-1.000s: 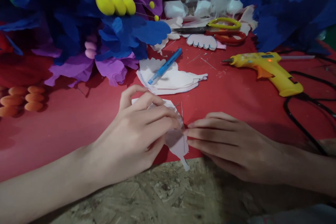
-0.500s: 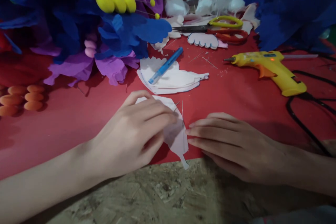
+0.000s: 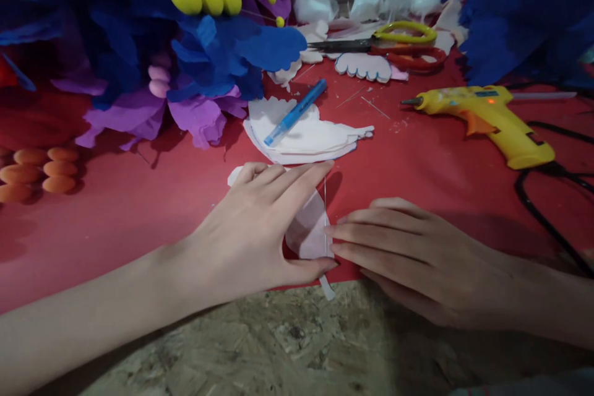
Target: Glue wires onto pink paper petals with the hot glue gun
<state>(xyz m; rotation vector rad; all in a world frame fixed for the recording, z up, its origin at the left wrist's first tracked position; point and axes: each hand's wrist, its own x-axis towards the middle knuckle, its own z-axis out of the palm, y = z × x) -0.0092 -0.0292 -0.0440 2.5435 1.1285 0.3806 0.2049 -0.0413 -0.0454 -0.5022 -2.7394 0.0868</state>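
Note:
A pale petal-shaped cut-out (image 3: 307,229) with a narrow stem lies at the front edge of the red tabletop. Along its right side runs a thin straight wire (image 3: 325,210). My left hand (image 3: 253,223) is spread over the cut-out and covers much of it. Its index fingertip is at the wire's upper end and its thumb tip near the lower end. From the right, my right hand (image 3: 417,253) lies with fingers stretched out side by side, fingertips at the wire and the cut-out's right edge. Neither hand is closed round anything.
Behind lie stacked white cut-outs (image 3: 304,130) with a blue pen (image 3: 297,112) on top. A yellow glue gun (image 3: 487,114), its light glowing, rests right with a black cord. Scissors (image 3: 403,43) and a scalloped piece (image 3: 363,67) lie farther back. Blue petals (image 3: 218,52) crowd the left.
My left hand has opened from curled fingers, its index reaching up and its thumb down along the wire. My right hand stays nearly still. The view has shifted slightly.

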